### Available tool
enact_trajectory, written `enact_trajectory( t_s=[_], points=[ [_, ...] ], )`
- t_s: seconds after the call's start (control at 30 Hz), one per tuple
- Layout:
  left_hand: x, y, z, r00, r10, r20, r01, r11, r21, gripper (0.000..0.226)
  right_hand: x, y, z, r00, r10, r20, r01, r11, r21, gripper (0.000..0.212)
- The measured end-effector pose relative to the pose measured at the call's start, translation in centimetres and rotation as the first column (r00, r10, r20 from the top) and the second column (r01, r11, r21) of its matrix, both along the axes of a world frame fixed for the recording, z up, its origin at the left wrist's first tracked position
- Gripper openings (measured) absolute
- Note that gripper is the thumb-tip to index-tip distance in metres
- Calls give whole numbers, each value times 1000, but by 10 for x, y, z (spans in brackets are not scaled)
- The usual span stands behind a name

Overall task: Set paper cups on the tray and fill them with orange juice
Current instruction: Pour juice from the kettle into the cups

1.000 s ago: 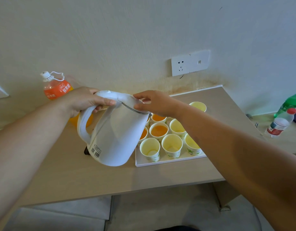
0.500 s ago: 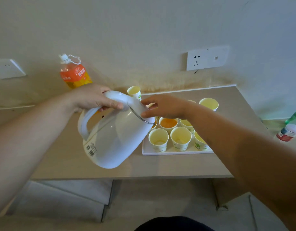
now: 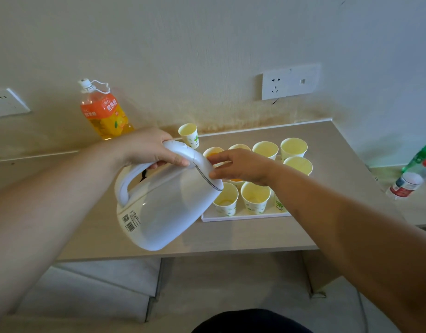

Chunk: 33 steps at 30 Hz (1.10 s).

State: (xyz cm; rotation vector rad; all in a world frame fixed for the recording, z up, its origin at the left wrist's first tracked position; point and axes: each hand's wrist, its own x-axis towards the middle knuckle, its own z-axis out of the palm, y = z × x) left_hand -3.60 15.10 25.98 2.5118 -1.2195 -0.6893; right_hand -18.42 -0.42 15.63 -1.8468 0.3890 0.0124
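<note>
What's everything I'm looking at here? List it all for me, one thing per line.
kettle: one, white, tilted above the table's left half, spout towards the tray
tray: one, white, on the table right of the kettle
paper cups: about nine, pale yellow inside, green print, grouped at the tray; at least two hold orange juice, some are partly hidden
lone cup: one, same kind, by the wall
juice bottle: one, orange, capped, back left
table: one, beige
wall sockets: two, white
clear bottle: one, red cap, far right
green bottle: one, far right
left hand: grips the kettle handle
right hand: fingertips touch the kettle lid
</note>
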Motion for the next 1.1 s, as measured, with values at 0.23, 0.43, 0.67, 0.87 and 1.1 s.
enact_trajectory(
  t_s=[0.23, 0.43, 0.67, 0.87, 1.1],
  points=[
    [-3, -5, 1, 1000, -17, 19, 16, 1000, 26, 41, 2, -2, -14, 998, -59, 21, 53, 978, 199, 56],
    [-7, -10, 7, 994, -61, 89, 55, 997, 60, 35, 1, -2, -20, 997, -66, 48, 51, 964, 262, 51],
    [-9, -11, 16, 988, -94, 120, 82, 991, 104, 32, 5, 0, -25, 993, -91, 71, 64, 948, 312, 55],
    [-13, -10, 23, 981, -112, 158, 93, 988, 124, 32, 5, 4, -22, 989, -105, 109, 64, 945, 321, 55],
    [-15, -7, 28, 982, -105, 155, 89, 990, 107, 32, 5, 5, -17, 988, -106, 112, 66, 949, 307, 56]
  ],
)
